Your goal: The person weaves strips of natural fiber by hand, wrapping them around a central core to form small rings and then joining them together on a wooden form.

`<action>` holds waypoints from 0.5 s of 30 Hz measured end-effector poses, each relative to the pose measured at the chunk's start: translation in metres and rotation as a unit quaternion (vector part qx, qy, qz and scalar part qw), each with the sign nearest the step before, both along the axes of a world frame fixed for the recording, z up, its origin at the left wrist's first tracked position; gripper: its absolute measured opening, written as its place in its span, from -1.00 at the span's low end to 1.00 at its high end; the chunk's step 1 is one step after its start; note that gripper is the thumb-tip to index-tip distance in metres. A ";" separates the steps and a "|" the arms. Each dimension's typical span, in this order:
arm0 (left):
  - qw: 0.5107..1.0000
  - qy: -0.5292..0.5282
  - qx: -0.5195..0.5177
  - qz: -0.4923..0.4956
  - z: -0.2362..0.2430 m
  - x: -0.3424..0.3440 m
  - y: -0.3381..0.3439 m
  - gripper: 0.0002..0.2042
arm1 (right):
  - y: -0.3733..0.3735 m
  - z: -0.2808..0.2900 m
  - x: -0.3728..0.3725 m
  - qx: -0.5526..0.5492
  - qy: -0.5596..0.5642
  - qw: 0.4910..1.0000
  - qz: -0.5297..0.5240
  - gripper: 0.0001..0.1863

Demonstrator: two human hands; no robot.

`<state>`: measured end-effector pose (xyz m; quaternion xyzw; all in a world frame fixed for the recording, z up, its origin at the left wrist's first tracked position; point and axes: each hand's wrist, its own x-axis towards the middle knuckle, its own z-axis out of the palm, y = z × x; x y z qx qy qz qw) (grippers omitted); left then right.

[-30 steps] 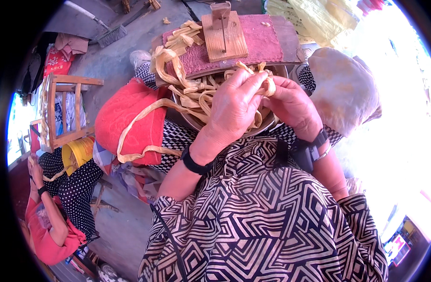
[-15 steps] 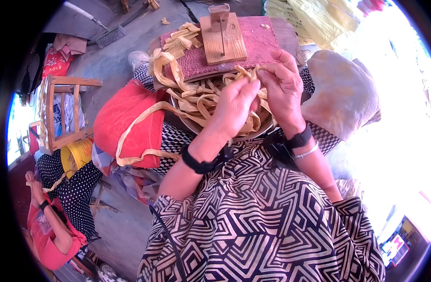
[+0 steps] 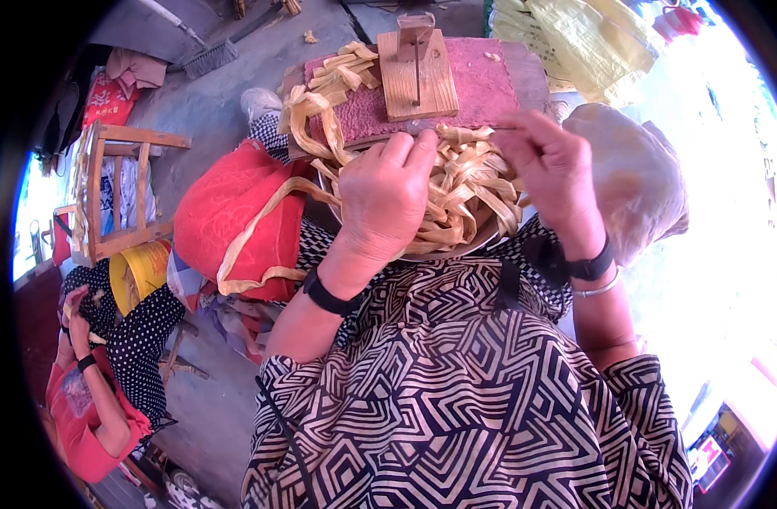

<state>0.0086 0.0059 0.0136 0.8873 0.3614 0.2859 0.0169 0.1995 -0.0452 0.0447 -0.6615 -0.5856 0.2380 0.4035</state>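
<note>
Lying tangled, pale strips (image 3: 469, 182) fill the round bowl (image 3: 489, 233).

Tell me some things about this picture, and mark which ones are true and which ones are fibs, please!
1. Pale yellow, ribbon-like strips are heaped in a round, metal-looking bowl. True.
2. The bright red cloth covers the person's right knee. False: it is over the left one.
3. A rectangular, light-brown wooden block rests on a fuzzy pink cloth. True.
4. The person's left hand lies flat on the wooden block. False: its fingers are bent, over the bowl.
5. Black bands circle both of the person's wrists. True.
6. The yellow plastic bucket hangs from the wooden chair. False: it is between the co-worker's legs in black, white-dotted trousers.
</note>
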 end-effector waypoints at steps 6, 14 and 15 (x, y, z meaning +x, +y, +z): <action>0.995 -0.084 -0.051 -0.016 0.005 0.015 -0.007 -0.79 | 0.002 -0.024 -0.016 -0.013 0.159 0.987 0.009 -0.77; 0.927 -0.175 -0.328 -0.049 0.002 0.024 -0.022 -0.84 | 0.007 -0.021 -0.017 0.127 -0.184 0.975 0.018 -0.74; 0.897 -0.184 -0.397 -0.066 0.006 0.025 -0.024 -0.82 | 0.008 -0.022 -0.016 0.171 -0.262 0.949 0.028 -0.73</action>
